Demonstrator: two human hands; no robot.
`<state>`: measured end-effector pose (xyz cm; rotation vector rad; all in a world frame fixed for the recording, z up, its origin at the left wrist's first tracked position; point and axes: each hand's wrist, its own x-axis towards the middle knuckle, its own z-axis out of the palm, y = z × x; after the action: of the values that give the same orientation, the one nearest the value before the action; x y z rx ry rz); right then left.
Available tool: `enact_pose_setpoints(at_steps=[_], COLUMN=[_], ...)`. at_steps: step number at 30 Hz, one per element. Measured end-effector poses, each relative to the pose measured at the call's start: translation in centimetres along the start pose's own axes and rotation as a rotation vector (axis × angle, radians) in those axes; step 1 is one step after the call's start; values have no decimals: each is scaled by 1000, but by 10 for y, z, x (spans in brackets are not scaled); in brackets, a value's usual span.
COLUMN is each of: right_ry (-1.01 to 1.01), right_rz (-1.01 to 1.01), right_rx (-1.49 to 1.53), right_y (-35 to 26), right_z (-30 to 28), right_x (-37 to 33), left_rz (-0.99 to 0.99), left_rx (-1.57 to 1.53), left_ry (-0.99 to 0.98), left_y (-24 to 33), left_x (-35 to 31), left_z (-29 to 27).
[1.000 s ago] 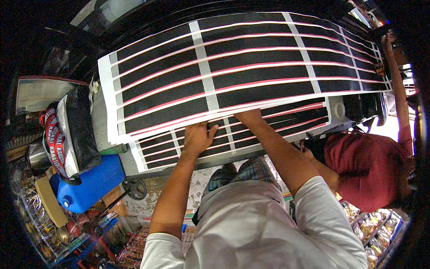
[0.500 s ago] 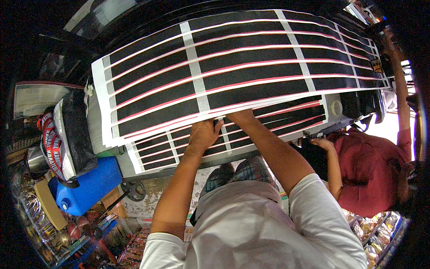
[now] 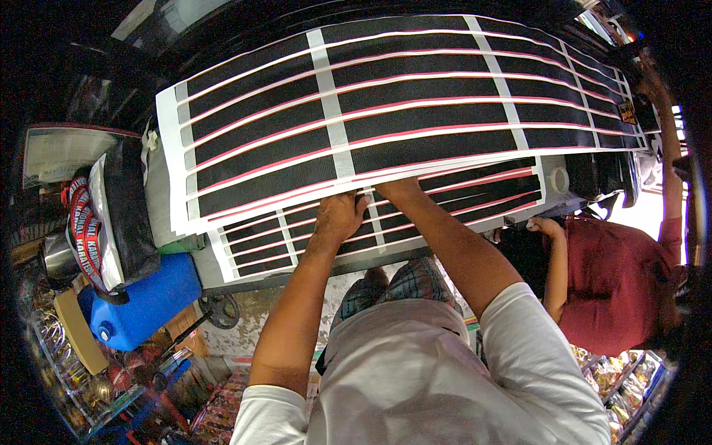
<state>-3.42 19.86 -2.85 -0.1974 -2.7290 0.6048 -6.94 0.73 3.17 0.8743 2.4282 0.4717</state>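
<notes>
Less gap than second ago between left hand (image 3: 340,217) and right hand (image 3: 399,190); both at near edge of top sheet (image 3: 430,115), over lower sheet (image 3: 475,196) on desk (image 3: 210,268). Fingers hidden; I can't tell grip. Work centres there.

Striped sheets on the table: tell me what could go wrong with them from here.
The upper sheets might crease at the front edge, which hides fingers of the left hand and right hand. The lower sheet could shift, as the left hand lies over it. The pale ring-shaped roll nearby might get knocked.
</notes>
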Motion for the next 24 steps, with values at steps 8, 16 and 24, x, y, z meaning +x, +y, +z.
enact_pose_setpoints(at_steps=[8,16,24], right_ry=[-162,-45,40], right_rz=[-5,-13,-50], right_rx=[19,139,9], right_y=[10,17,38], right_z=[15,28,52], right_x=[1,4,-15], left_rz=[-40,95,-55], left_rx=[-7,9,-67], left_ry=[-54,171,-33], left_y=[2,-7,-6], left_x=[2,-2,-3], left_z=[-2,10,7])
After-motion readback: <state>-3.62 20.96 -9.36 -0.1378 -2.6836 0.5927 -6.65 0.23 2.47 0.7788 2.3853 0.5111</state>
